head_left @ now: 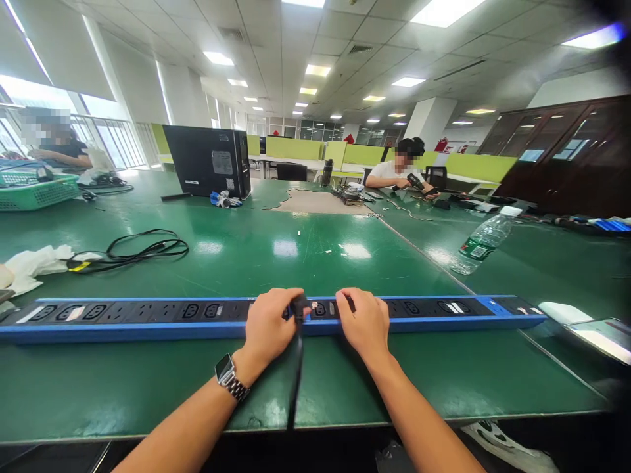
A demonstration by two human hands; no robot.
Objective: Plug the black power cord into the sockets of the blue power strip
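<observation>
A long blue power strip (162, 330) with black sockets lies across the green table in front of me. My left hand (272, 322), with a watch on its wrist, is closed on a black power plug (298, 305) just over the sockets near the strip's middle. Whether the plug sits in a socket I cannot tell. From it a black cable (296, 374) hangs down past the table's front edge. Just right of the plug, my right hand (363, 322) is closed over the strip, its curled fingertips partly hidden behind it.
A coiled black cable (142, 251) lies at the left beside white wrapping (37, 268). A tilted plastic bottle (486, 242) is at the right, a phone (604, 336) by the strip's right end. Farther back are a black computer case (204, 161), a green basket (37, 192) and two people.
</observation>
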